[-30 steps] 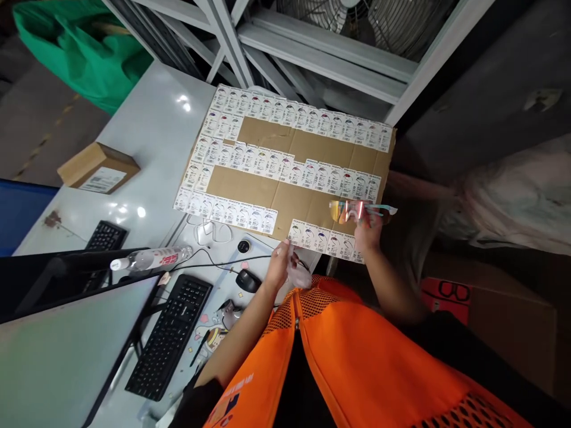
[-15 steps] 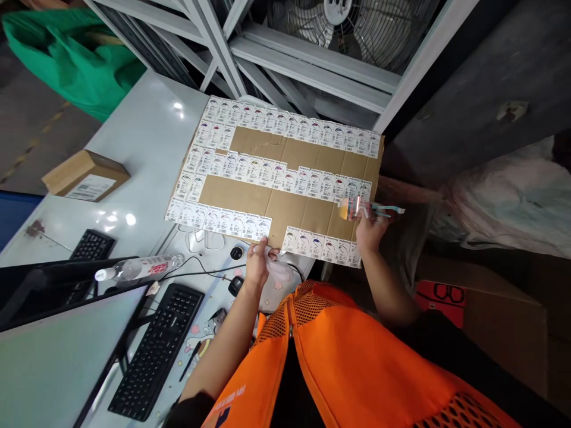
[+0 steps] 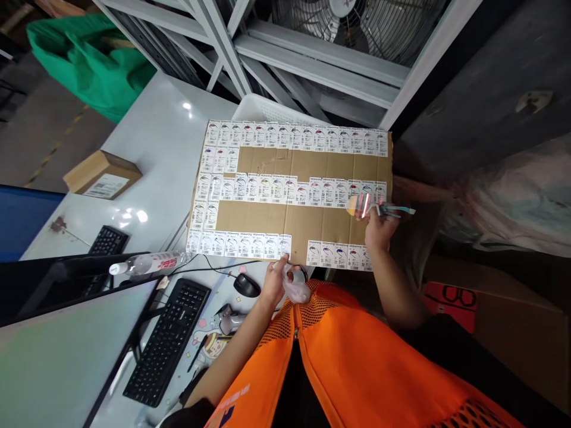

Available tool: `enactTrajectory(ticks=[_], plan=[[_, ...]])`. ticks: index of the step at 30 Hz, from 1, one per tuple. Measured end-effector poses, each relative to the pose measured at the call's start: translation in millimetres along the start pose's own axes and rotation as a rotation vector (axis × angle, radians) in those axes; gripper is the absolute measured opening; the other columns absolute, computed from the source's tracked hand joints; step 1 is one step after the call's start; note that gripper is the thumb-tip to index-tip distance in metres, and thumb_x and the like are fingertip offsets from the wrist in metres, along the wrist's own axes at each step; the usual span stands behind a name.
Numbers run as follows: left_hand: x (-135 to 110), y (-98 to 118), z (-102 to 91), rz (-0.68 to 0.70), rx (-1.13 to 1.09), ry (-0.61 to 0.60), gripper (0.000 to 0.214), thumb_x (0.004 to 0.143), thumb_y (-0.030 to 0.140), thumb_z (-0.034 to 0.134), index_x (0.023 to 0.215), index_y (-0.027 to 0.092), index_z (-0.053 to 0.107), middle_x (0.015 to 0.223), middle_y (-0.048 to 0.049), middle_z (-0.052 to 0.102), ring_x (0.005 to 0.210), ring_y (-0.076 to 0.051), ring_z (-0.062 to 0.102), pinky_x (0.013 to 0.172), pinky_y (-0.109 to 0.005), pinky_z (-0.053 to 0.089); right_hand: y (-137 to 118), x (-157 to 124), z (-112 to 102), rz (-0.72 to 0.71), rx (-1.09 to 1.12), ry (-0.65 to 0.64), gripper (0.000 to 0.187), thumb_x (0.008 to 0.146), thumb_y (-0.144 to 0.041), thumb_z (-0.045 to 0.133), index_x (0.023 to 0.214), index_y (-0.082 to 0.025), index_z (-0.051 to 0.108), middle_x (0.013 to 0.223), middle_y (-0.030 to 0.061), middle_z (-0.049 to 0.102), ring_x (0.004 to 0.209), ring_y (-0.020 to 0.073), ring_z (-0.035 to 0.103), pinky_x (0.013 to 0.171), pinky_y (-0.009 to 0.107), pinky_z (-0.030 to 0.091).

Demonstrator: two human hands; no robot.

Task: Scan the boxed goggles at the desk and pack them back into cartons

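Note:
A cardboard board (image 3: 259, 219) covered with rows of white labels, each printed with a small picture of glasses, is tilted in front of me. My left hand (image 3: 274, 282) is closed on its lower edge, thumb on the front. A crumpled translucent plastic bag (image 3: 296, 290) hangs from the same hand. My right hand (image 3: 378, 230) is closed around a pair of sunglasses (image 3: 368, 206) with shiny orange-red lenses and teal-tipped temples. The sunglasses are in front of the board's right part, over the middle label row.
Behind the board is a white basket (image 3: 252, 109). On the desk are a small carton (image 3: 102, 174), a plastic bottle (image 3: 149, 264), a keyboard (image 3: 167, 342), a mouse (image 3: 247, 285) and a monitor (image 3: 80, 356). A metal frame (image 3: 312, 53) with a fan (image 3: 357, 24) stands beyond.
The board has swung to a more level line and its top edge has come lower, uncovering the white basket. Both hands keep their holds; the view has shifted slightly.

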State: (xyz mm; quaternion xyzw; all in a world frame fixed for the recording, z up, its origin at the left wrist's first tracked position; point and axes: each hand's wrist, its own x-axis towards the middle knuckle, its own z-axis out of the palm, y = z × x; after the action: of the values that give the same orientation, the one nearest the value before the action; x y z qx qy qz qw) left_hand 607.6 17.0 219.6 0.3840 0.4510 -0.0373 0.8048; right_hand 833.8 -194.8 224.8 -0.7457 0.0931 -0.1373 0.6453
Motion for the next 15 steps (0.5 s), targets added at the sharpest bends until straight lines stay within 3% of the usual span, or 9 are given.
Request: enactTrajectory(ticks=[3,6,12,15], plan=[[1,1,-2.0,0.006,0.012,-0.010,0.054,0.072,0.061,0.092,0.075,0.018,0.058,0.069,-0.0095,0.077,0.040,-0.007,0.048,0.046,-0.023,0.037,3,-4,0,0.019,0.024,-0.016,0.042,0.085,-0.059,0.074,0.099,-0.023,0.056,0.092,0.0060,0.075,0.071,0.0205,0.076,0.064,0.033,0.066],[2,0,-4.5,0.015,0.004,-0.016,0.055,0.074,0.062,0.091,0.076,0.018,0.059,0.069,-0.0084,0.076,0.041,-0.008,0.048,0.045,-0.023,0.037,9,-8,0,0.052,0.027,-0.035,0.044,0.086,-0.062,0.074,0.098,-0.024,0.055,0.087,0.0043,0.074,0.067,0.0194,0.074,0.060,0.032,0.063],[1,-1,-8.5,0.047,0.079,-0.041,0.058,0.077,0.069,0.087,0.073,0.017,0.060,0.057,-0.0021,0.065,0.042,-0.008,0.045,0.045,-0.022,0.031,14,-16,2,0.007,-0.060,0.053,0.045,0.082,-0.063,0.077,0.088,-0.026,0.053,0.091,0.0072,0.075,0.086,0.0238,0.077,0.072,0.035,0.065],[-2,-3,-13.9,0.085,0.189,-0.044,0.062,0.082,0.075,0.079,0.069,0.017,0.062,0.053,-0.0027,0.060,0.043,-0.010,0.047,0.046,-0.023,0.033,6,-21,6,0.027,-0.020,0.019,0.043,0.082,-0.063,0.076,0.086,-0.026,0.053,0.086,0.0060,0.075,0.076,0.0230,0.075,0.067,0.036,0.065]])
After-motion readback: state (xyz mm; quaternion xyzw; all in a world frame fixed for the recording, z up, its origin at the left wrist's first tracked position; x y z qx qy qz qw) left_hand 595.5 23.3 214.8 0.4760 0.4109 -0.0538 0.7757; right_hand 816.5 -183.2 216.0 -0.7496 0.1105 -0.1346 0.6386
